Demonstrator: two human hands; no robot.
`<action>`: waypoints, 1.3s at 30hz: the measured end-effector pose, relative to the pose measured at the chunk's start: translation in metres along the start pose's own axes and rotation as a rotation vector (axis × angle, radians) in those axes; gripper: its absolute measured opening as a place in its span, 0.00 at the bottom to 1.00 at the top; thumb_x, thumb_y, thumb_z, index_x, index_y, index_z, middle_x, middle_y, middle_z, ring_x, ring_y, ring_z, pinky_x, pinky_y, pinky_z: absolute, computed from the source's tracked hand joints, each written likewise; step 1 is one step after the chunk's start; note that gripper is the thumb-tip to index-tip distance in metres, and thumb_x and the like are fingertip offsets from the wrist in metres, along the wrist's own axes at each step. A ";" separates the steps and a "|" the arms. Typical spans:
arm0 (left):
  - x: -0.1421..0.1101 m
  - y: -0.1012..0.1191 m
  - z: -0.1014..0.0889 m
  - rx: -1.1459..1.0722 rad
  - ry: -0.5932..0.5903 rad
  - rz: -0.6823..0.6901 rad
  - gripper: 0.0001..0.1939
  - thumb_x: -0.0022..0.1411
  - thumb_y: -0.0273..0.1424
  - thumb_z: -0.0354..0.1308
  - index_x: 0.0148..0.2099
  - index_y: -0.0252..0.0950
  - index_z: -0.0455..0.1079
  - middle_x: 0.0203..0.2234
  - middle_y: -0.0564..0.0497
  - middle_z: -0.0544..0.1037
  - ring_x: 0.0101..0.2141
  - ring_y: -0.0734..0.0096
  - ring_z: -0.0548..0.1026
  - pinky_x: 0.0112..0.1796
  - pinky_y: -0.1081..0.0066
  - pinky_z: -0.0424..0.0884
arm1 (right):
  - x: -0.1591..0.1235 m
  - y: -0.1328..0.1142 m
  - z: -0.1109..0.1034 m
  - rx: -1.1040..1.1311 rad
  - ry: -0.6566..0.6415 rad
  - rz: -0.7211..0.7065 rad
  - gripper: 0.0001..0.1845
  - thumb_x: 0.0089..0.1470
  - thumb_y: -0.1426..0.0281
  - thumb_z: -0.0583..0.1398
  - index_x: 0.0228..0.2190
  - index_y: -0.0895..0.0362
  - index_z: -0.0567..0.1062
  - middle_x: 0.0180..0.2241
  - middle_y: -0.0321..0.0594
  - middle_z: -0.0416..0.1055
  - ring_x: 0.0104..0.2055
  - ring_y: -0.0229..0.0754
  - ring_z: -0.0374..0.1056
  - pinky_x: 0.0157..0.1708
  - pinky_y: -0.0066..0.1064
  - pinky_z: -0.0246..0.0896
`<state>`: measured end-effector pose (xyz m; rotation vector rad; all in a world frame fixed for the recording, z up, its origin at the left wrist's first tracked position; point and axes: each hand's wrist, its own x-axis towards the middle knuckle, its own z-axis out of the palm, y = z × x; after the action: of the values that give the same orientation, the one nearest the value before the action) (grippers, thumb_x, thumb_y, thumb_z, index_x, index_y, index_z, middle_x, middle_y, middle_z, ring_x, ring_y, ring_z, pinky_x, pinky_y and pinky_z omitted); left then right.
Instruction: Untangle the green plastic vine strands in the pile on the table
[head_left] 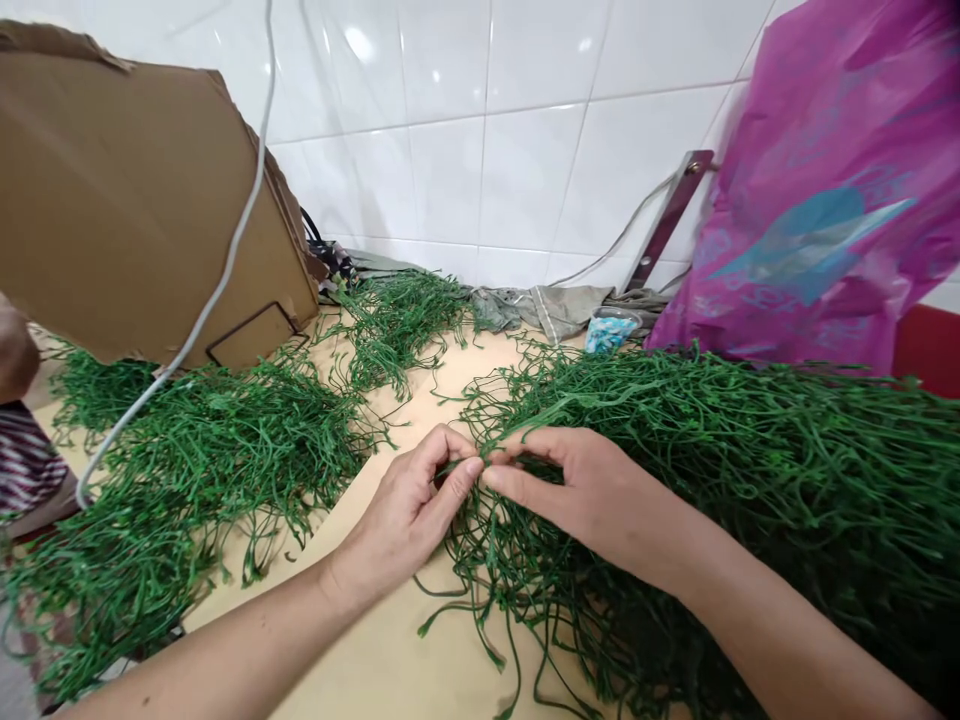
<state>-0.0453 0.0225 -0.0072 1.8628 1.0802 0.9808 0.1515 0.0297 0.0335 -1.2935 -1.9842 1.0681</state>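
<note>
Artificial green vine strands [750, 470] lie in loose tangles across the worktop [382, 660], and I log three heaps from the head camera: the largest under and to the right of the hands, a second heap [202, 460] to the left, and a third heap [397, 325] further back by the wall. The left hand [405, 510] is narrow, with thumb and fingertips pinched on a few strands at the near-left edge of the largest heap. The right hand [592, 490] is also narrow, its fingers curled into the same tangle and holding strands, its fingertips just beside those of the left. Behind the second heap, a cardboard sheet [150, 200] leans tilted, with a white cable [225, 250] hanging in front of it. A grey cloth [540, 305] and a small blue packet [609, 332] sit at the back of the worktop, below the white tile wall [487, 160]. A metal bracket [667, 220] stands against the tiles, partly behind a magenta plastic bag [825, 200] at upper right. Striped fabric [22, 460] shows at the left edge.
</note>
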 end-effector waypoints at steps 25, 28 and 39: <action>0.002 0.002 0.000 -0.216 -0.076 -0.132 0.14 0.74 0.38 0.48 0.35 0.37 0.63 0.27 0.55 0.66 0.29 0.74 0.62 0.33 0.72 0.60 | 0.006 0.006 0.008 0.318 -0.049 0.082 0.07 0.53 0.70 0.59 0.27 0.55 0.77 0.28 0.37 0.78 0.36 0.42 0.74 0.39 0.30 0.66; 0.003 0.002 0.000 -0.246 -0.090 -0.120 0.14 0.74 0.37 0.48 0.36 0.37 0.63 0.28 0.54 0.69 0.30 0.74 0.63 0.33 0.72 0.60 | 0.004 0.005 0.009 0.232 -0.062 0.053 0.11 0.58 0.69 0.55 0.26 0.55 0.75 0.30 0.38 0.76 0.37 0.42 0.73 0.39 0.31 0.65; 0.004 -0.003 0.000 -0.087 -0.090 -0.147 0.16 0.69 0.44 0.54 0.34 0.37 0.64 0.24 0.57 0.63 0.27 0.74 0.59 0.29 0.72 0.57 | 0.002 0.013 0.028 -0.171 -0.011 -0.039 0.15 0.65 0.69 0.48 0.25 0.53 0.61 0.26 0.36 0.66 0.30 0.40 0.61 0.33 0.33 0.56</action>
<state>-0.0447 0.0268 -0.0094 1.7154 1.0868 0.8376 0.1358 0.0255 0.0075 -1.3316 -2.1389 0.9059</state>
